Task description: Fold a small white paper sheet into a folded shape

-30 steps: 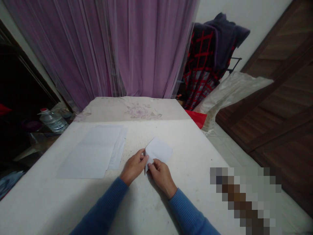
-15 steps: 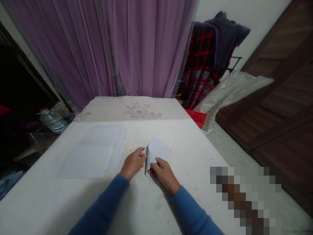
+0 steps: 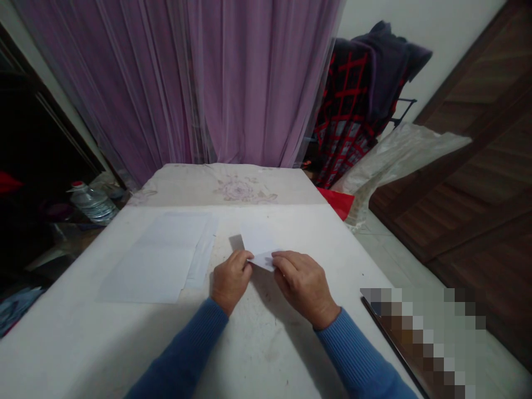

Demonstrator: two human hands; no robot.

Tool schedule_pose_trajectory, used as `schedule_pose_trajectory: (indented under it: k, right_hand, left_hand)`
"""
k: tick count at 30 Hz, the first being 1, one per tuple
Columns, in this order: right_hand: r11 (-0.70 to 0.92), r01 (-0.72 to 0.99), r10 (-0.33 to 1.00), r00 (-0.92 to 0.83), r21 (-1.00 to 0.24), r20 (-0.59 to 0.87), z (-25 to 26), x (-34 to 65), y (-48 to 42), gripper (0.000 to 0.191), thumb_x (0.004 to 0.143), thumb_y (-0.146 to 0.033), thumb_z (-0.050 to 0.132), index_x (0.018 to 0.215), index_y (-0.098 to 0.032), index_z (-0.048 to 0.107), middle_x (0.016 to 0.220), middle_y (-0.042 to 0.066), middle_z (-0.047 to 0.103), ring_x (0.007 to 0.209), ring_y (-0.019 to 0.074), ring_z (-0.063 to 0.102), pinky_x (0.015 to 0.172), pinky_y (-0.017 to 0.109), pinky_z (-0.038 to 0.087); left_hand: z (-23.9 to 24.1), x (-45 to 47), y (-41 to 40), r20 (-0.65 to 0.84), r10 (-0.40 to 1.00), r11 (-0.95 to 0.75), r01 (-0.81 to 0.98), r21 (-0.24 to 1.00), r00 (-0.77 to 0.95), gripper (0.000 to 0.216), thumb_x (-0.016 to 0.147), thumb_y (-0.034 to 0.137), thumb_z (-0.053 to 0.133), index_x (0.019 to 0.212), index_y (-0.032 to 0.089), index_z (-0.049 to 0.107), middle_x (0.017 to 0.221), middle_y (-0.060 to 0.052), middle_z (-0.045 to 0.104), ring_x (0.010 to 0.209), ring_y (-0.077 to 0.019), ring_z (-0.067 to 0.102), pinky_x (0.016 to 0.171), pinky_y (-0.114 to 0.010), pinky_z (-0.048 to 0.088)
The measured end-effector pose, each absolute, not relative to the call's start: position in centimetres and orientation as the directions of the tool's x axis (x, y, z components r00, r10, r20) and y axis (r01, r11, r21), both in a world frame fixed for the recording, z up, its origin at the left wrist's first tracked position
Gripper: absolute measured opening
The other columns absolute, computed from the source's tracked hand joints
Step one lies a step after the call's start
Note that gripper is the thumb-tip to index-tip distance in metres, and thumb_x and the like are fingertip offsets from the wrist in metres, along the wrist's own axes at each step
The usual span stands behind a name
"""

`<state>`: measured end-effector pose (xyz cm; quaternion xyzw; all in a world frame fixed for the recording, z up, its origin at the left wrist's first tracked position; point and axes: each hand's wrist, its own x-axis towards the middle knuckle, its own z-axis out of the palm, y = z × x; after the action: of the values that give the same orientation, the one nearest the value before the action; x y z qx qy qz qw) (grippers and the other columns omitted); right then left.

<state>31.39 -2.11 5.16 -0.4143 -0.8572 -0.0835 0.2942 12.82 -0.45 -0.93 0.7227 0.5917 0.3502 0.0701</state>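
A small piece of folded white paper (image 3: pixel 258 239) is held up a little above the table, its shadow falling on the cloth. My left hand (image 3: pixel 231 280) pinches its lower left corner between thumb and fingers. On the other side my right hand (image 3: pixel 303 282) grips the lower right edge, fingertips over the paper. The fingers hide part of the fold. Left of my hands, larger white sheets (image 3: pixel 155 260) lie flat in an overlapping stack.
A pale cloth with a flower print covers the table (image 3: pixel 241 188). A dark-edged, blurred-out object (image 3: pixel 393 338) lies at the right edge. Beyond stand purple curtains (image 3: pixel 257 83), a water jug (image 3: pixel 93 202), and hung clothes (image 3: pixel 353 100) by a plastic sheet (image 3: pixel 390 158).
My left hand, open beside the paper before, has closed on its corner. The paper has been turned and lifted, and my right hand has moved to its right edge.
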Motion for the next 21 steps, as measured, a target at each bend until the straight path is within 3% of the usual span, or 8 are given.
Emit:
schedule_pose_trajectory:
  k: [3,6,11,13,17,21]
  right_hand:
    - [0.715,0.69,0.576,-0.492,-0.111,0.653,3.1,32.2,-2.6,0.018,0.091,-0.014,0.048,0.092,-0.019,0.065,0.104,0.007,0.072,0.101,0.0201,0.062,0.09,0.034,0.041]
    - [0.677,0.713,0.643,-0.451,-0.184,0.619,0.5,33.4,-2.8,0.019,0.088,-0.01,0.048,0.092,-0.019,0.064,0.098,0.007,0.073,0.097,0.0201,0.063,0.087,0.035,0.042]
    - [0.617,0.734,0.748,-0.435,-0.284,0.5,-2.3,35.1,-3.3,0.025,0.077,-0.006,0.052,0.095,-0.019,0.064,0.095,0.008,0.072,0.091,0.0201,0.064,0.083,0.033,0.046]
    - [0.606,0.729,0.772,-0.44,-0.319,0.459,-2.5,35.3,-3.5,0.023,0.079,-0.008,0.054,0.095,-0.019,0.065,0.095,0.007,0.072,0.09,0.0198,0.065,0.083,0.032,0.046]
    - [0.561,0.724,0.822,-0.434,-0.401,0.367,-2.2,35.4,-2.9,0.016,0.087,-0.02,0.054,0.094,-0.022,0.069,0.09,0.004,0.073,0.085,0.0182,0.066,0.08,0.03,0.046]
    - [0.447,0.758,0.895,-0.379,-0.475,0.237,-1.7,35.4,-1.7,0.02,0.091,-0.028,0.052,0.087,-0.023,0.071,0.082,0.002,0.073,0.078,0.0165,0.065,0.074,0.027,0.045]
  left_hand:
    - [-2.0,13.6,-1.1,0.434,0.901,-0.255,0.809,0.53,0.0,0.027,0.082,0.007,0.054,0.1,0.024,0.063,0.097,0.001,0.07,0.081,-0.0147,0.066,0.073,-0.025,0.05]
    - [-2.5,14.0,-2.2,0.353,0.931,-0.259,0.85,0.459,0.093,0.026,0.086,0.014,0.056,0.109,0.025,0.064,0.103,-0.001,0.07,0.09,-0.0166,0.065,0.077,-0.026,0.05]
    - [-2.2,14.1,-4.2,0.201,0.954,-0.274,0.914,0.298,0.221,0.017,0.089,0.024,0.058,0.101,0.026,0.07,0.088,-0.002,0.067,0.086,-0.0198,0.063,0.074,-0.031,0.051]
    - [-2.1,13.9,-4.4,0.224,0.94,-0.313,0.908,0.279,0.256,0.016,0.088,0.024,0.059,0.098,0.026,0.071,0.088,-0.003,0.067,0.085,-0.0209,0.062,0.073,-0.034,0.051]
    - [-2.7,13.3,-3.8,0.386,0.857,-0.46,0.843,0.279,0.34,0.013,0.083,0.021,0.066,0.095,0.024,0.072,0.106,-0.004,0.069,0.102,-0.0245,0.06,0.088,-0.042,0.05]
    - [-3.9,12.4,-3.0,0.467,0.782,-0.578,0.759,0.299,0.412,0.014,0.087,0.02,0.061,0.097,0.019,0.07,0.099,-0.004,0.073,0.095,-0.0201,0.064,0.091,-0.04,0.052]
